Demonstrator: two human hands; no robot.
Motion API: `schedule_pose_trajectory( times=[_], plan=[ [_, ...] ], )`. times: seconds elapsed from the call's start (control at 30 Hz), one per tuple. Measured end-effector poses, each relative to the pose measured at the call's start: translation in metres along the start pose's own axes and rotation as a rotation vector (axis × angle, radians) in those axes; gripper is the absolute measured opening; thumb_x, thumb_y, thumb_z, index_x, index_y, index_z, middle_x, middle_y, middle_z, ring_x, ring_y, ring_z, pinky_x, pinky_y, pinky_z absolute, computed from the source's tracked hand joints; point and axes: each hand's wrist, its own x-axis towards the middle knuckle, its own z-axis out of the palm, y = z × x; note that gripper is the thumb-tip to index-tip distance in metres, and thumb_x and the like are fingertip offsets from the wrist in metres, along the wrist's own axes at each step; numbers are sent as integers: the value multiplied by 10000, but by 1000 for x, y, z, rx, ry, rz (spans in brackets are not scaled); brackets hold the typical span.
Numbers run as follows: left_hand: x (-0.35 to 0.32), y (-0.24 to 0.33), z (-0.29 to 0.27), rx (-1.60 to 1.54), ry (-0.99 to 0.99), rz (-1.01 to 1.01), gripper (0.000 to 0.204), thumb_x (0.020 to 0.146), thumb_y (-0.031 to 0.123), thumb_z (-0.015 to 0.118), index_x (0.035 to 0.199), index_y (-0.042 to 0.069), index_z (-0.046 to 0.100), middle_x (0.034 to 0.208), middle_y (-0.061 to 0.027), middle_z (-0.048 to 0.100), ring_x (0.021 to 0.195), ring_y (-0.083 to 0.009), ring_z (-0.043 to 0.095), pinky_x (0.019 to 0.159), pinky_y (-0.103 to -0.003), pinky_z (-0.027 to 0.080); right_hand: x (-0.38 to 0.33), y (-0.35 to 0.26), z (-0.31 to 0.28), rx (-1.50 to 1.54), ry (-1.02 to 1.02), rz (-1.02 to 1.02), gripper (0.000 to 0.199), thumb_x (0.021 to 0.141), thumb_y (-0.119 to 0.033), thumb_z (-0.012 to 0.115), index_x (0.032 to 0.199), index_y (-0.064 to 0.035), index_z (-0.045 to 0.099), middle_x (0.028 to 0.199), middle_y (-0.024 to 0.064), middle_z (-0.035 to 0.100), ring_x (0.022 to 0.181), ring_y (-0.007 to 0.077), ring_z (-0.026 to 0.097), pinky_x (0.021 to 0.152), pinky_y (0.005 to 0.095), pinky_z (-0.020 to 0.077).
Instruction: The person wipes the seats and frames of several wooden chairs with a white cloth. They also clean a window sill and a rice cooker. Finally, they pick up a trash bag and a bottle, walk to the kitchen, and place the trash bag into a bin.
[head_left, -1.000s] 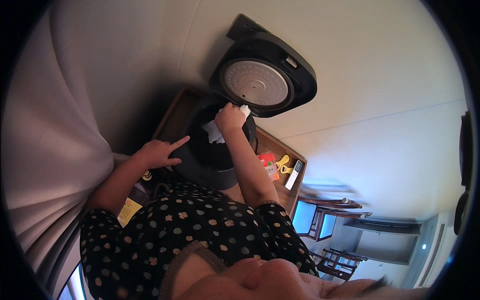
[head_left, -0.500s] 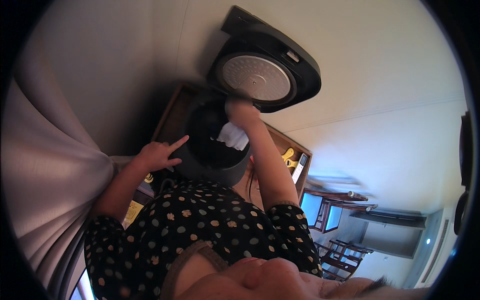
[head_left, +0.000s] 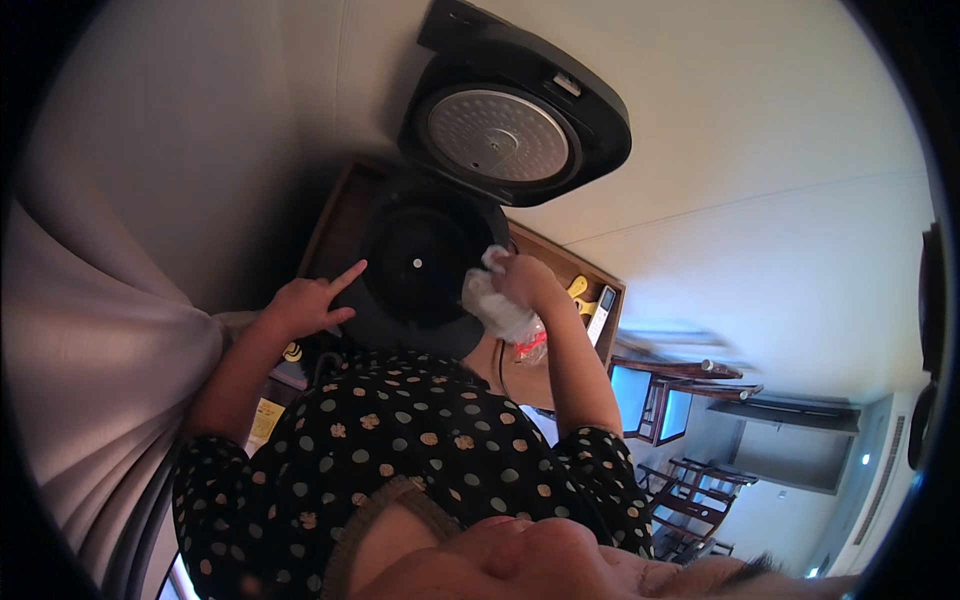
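A dark rice cooker point(head_left: 445, 335) stands in front of me with its lid point(head_left: 590, 110) raised, showing the round metal inner plate point(head_left: 497, 137). Its round cavity is dark, with a small pale disc point(head_left: 417, 263) at the bottom. My left hand point(head_left: 305, 306) holds nothing: index finger and thumb are stretched apart, the fingertip at the cooker's left rim. At the right rim, my right hand point(head_left: 527, 284) is closed on a crumpled white cloth point(head_left: 497, 308), part of which hangs below the fingers. Whether the cloth touches the rim I cannot tell.
The cooker sits on a wooden tray-like surface point(head_left: 333, 225). Right of it lie a clear packet with a red stripe point(head_left: 531, 345), a yellow object point(head_left: 580, 297) and a white remote control point(head_left: 600, 315). A grey curtain point(head_left: 110, 340) hangs at left; chairs point(head_left: 690, 500) stand far right.
My right hand has moved from the cooker's far side by the lid toward me and to the right rim, carrying the white cloth. The cavity's bottom now shows. The left hand stays near the left rim.
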Motion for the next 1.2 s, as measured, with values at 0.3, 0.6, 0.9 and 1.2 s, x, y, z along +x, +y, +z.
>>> schedule_pose_trajectory(
  times=[0.3, 0.6, 0.9, 1.2],
  plan=[
    [2, -6, 12, 45, 85, 65, 814, 861, 389, 599, 1485, 350, 78, 880, -186, 635, 804, -356, 634, 769, -437, 507, 50, 62, 32, 736, 577, -161, 587, 791, -250, 655, 1299, -28, 462, 1202, 247, 524, 1098, 364, 537, 950, 420, 417],
    [1, -5, 13, 63, 79, 21, 818, 859, 359, 598, 1488, 335, 75, 916, -197, 636, 820, -382, 626, 776, -455, 501, -38, -34, 117, 583, 870, -58, 614, 739, -66, 631, 1325, -90, 447, 1297, 272, 413, 1209, 470, 405, 1013, 466, 368],
    [7, -14, 16, 31, 113, 142, 810, 863, 393, 584, 1490, 314, 78, 945, -215, 634, 827, -396, 623, 775, -452, 500, -119, -95, 141, 771, 533, -284, 478, 658, -44, 650, 1131, -104, 615, 1044, 125, 572, 919, 349, 603, 809, 399, 505],
    [8, -22, 9, 1, 99, 132, 841, 843, 327, 611, 1494, 267, 82, 978, -254, 631, 874, -435, 609, 790, -472, 486, -60, -88, 105, 1584, 198, -451, 417, 704, -46, 551, 1117, -43, 607, 1049, 70, 639, 953, 174, 612, 871, 313, 482]
  ],
)
